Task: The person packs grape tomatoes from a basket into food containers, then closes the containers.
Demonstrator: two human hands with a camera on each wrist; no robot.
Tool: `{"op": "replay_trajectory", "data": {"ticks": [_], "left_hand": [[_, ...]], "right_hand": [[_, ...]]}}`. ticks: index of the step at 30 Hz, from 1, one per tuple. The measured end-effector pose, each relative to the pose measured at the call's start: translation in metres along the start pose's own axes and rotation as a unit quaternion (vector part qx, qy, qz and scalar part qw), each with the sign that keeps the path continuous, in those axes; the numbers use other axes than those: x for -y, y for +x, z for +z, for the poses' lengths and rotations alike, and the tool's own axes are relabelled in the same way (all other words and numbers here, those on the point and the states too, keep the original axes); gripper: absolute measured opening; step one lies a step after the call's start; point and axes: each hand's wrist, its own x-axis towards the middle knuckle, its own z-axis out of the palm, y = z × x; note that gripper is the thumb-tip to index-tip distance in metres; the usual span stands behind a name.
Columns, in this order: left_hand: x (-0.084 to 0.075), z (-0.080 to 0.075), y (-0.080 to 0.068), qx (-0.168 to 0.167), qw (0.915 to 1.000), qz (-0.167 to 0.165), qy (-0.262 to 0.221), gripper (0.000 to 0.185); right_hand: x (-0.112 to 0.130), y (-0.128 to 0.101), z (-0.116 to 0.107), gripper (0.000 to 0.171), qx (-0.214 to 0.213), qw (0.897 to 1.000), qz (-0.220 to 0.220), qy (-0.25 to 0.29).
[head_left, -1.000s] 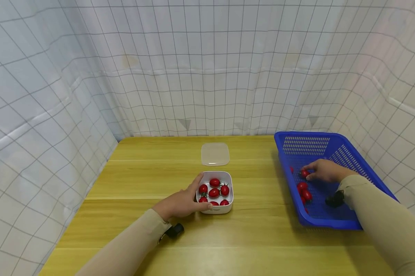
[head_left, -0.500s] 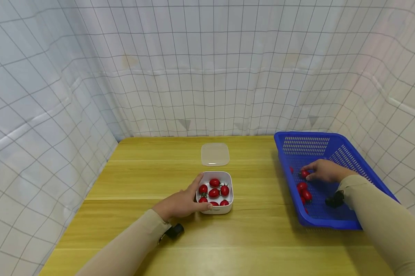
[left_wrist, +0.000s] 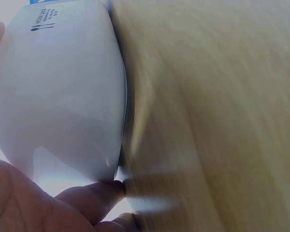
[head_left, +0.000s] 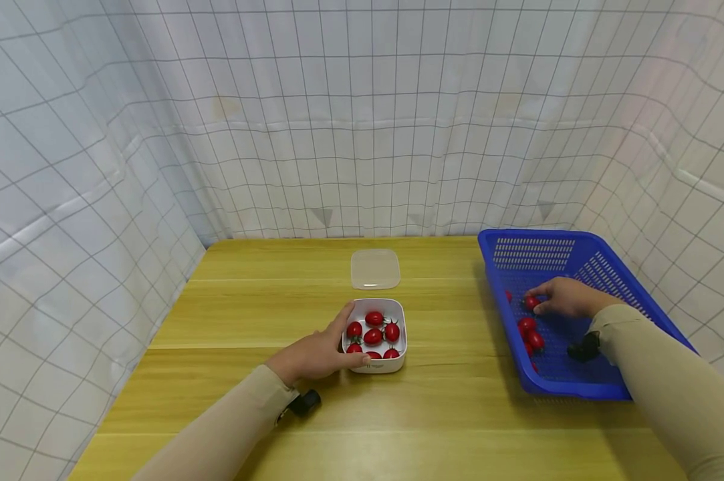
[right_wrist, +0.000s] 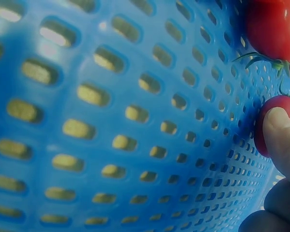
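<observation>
A white, rounded-square food container point(head_left: 392, 367) stands on the table with several red cherry tomatoes point(head_left: 374, 337) inside. My left hand point(head_left: 315, 352) grips its left side, thumb along the front wall and fingers round the side and back; the left wrist view shows small printing on the white wall point(left_wrist: 63, 82). Over in the blue basket point(head_left: 569, 392), my right hand point(head_left: 566, 297) pinches a cherry tomato point(head_left: 531, 303) low near the basket floor. The right wrist view shows the thumb pressed on that tomato point(right_wrist: 262, 137), with another tomato point(right_wrist: 273, 29) and its green stem close by.
Several more tomatoes point(head_left: 535, 341) lie along the basket's left side. Behind the container, a clear flat lid point(head_left: 376, 269) rests on the wooden table point(head_left: 265, 294). A white gridded curtain point(head_left: 362, 147) encloses the back and both sides.
</observation>
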Motion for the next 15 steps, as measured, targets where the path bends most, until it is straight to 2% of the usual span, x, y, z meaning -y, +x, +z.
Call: {"op": "replay_trajectory", "data": {"ticks": [15], "left_hand": [[0.0023, 0.0008, 0.0013, -0.004, 0.9999, -0.004, -0.011, 0.113]], "right_hand": [[0.0015, -0.0007, 0.0011, 0.041, 0.001, 1.000, -0.001, 0.009]]}}
